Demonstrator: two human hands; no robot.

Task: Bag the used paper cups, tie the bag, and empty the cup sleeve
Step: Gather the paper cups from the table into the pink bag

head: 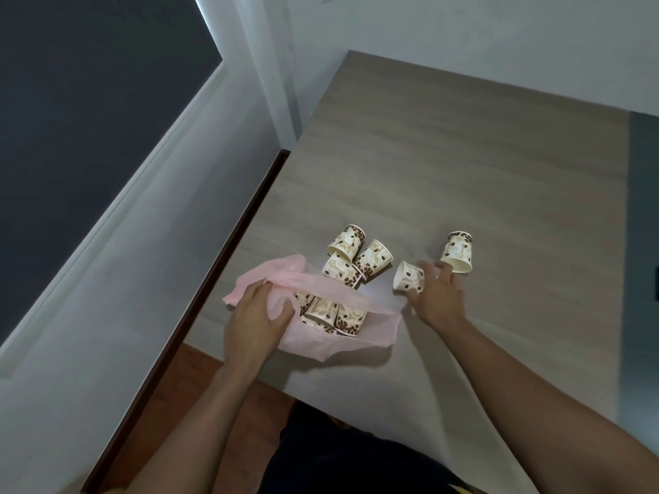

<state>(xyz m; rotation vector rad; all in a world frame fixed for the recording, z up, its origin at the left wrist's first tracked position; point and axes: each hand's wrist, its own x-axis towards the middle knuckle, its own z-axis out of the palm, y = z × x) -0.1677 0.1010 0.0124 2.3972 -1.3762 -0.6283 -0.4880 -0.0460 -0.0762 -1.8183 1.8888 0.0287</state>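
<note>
Paper cups (351,317) are partly inside the pink bag (378,333) near the desk's (463,155) front left corner. Left hand (255,315) grips the bag's rim, right hand (440,297) wraps a tipped cup (408,276). I'd hold that mouth wide and slide it in sideways.

thin pink plastic bag (374,333) (translucent), printed paper cups (372,259)
</note>
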